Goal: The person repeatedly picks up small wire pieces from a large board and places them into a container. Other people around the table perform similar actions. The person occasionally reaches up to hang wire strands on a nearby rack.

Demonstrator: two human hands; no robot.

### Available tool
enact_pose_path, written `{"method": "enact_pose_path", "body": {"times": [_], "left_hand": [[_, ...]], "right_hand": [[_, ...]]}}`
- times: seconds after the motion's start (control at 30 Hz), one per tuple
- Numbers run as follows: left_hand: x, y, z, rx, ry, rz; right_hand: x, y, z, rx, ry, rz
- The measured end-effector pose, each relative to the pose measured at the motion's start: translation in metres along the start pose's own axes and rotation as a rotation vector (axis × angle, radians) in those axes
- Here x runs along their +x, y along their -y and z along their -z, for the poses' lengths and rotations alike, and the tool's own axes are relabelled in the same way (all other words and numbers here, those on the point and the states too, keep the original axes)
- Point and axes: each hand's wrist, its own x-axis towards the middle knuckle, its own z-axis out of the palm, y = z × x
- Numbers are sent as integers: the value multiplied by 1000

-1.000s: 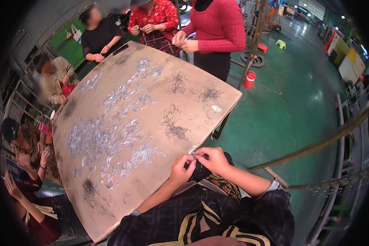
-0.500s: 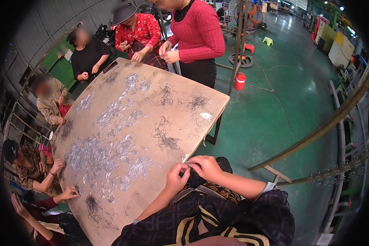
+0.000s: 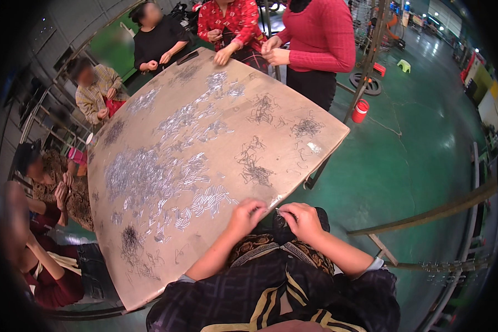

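My left hand [image 3: 245,218] is at the near edge of the brown-covered table [image 3: 299,99], its thumb and fingertips pressed together; whatever they may hold is too small to see. A short gap away, my right hand [image 3: 302,219] is pinched just off the edge, over my lap. A tiny light tip shows at its fingertips, but I cannot make out the thing's kind. To the left of my hands lie many small, shiny, silvery strips [image 3: 205,203]. Beyond my hands is a tangled pile of thin, dark, bent wire pieces [image 3: 255,172].
Co-workers stand or sit along the far and left sides; a person in red [image 3: 321,39] stands at the far side. More dark wire piles [image 3: 130,239] lie at the left. A red bucket [image 3: 360,110] stands on the green floor. A metal bar [image 3: 426,213] runs at my right.
My hands, close together before, are now apart. The whole view has shifted, with the table appearing further right and lower at left. A co-worker's hand at the left has left the tabletop.
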Motion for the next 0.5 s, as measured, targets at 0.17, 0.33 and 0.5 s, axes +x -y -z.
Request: {"method": "enact_pose_path", "body": {"times": [0.17,0.33,0.5], "left_hand": [[36,45,26,390,-93,11],[65,69,31,657,-21,-205],[72,70,30,896,160,-243]], "right_hand": [[1,0,-2,-12,16,-6],[1,-1,-6,-25,25,7],[1,-3,-7,-18,16,1]]}}
